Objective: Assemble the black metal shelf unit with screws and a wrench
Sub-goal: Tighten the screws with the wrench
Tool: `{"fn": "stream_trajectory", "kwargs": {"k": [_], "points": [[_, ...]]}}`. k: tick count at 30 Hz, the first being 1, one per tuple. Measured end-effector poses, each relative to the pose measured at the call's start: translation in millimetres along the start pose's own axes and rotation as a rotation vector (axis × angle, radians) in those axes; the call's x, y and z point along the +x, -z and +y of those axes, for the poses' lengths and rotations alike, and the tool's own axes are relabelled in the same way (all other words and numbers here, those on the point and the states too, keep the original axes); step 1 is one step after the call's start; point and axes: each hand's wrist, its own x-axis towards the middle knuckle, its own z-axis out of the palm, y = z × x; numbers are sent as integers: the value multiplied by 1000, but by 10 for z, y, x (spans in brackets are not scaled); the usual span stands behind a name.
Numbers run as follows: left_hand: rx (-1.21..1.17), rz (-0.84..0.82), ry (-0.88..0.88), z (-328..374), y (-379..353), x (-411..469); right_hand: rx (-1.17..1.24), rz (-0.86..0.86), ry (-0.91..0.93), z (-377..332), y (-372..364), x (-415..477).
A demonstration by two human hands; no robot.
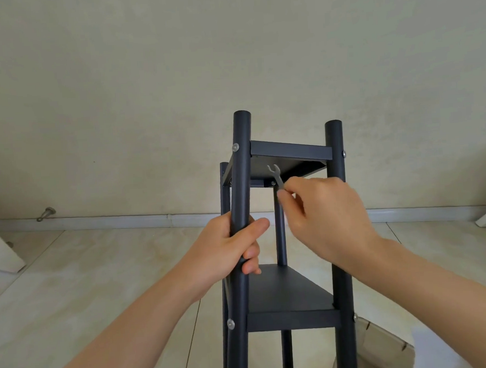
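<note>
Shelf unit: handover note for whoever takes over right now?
Left hand grips the near-left post. Right hand pinches the small wrench, open end up under the top shelf, on no fastener.
Shelf unit stands upright; top shelf and lower shelf are mounted, screw heads showing on both near posts.
Left, likely: tighten the fastener under the top shelf; other joints' tightness cannot be told.

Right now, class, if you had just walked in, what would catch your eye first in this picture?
A tall black metal shelf unit stands centre frame against a pale wall. The left hand grips its near left post, while the right hand pinches a small grey flat wrench just under the top shelf.
</note>
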Motion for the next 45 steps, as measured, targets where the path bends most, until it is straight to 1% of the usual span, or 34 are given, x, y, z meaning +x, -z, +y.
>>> {"fn": "stream_trajectory", "kwargs": {"k": [3, 6, 8, 11, 14, 16, 18, 24, 35, 39, 42, 45], "points": [[9, 7, 6, -10, 22, 1, 20, 39, -33, 157, 63, -20], [2, 12, 10, -10, 36, 3, 96, 65, -165, 376, 76, 2], [3, 16, 7, -15, 42, 13, 192, 35, -287, 490, 75, 27], [14, 7, -4, -14, 51, 31, 405, -4, -439, 552, 93, 47], [9, -7, -10, -11, 47, 51, 583, -43, -509, 573, 105, 65], [6, -8, -14, -14, 29, 65, 701, -62, -587, 564, 103, 74], [13, -1, -21, -23, 11, 86, 731, -27, -623, 563, 87, 74], [3, 40, -39, -55, 28, 124, 749, 64, -616, 543, 96, 96], [-73, 90, -68, -97, 67, 228, 722, 160, -438, 400, 185, 102], [0, 108, -66, -113, 135, 273, 736, 163, -403, 371, 170, 78], [100, 152, -62, -105, 206, 285, 764, 140, -363, 360, 165, 50], [218, 228, -65, -77, 285, 286, 873, 92, -331, 332, 179, 36]]}}
